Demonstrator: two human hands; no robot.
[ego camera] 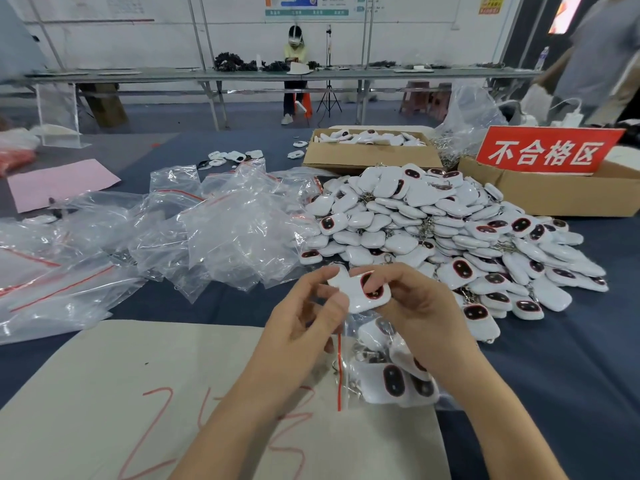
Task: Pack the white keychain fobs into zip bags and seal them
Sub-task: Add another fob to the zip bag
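Note:
Both hands hold white fobs above the table's near middle. My right hand [420, 308] pinches a white keychain fob [369, 294] with a dark oval face. My left hand [304, 318] grips its left side, where a second white fob [341, 282] overlaps behind it. Below them lies a clear zip bag [375, 367] with a red seal strip, mouth toward the left, holding several fobs. A large pile of white fobs [446, 230] fills the table to the right. Empty zip bags [207, 230] are heaped on the left.
A beige board [104, 393] with red scribbles lies under my forearms. Two cardboard boxes [370, 154] stand behind the pile, the right one [554, 192] bearing a red sign. A pink sheet [62, 183] lies far left. A person sits at a distant bench.

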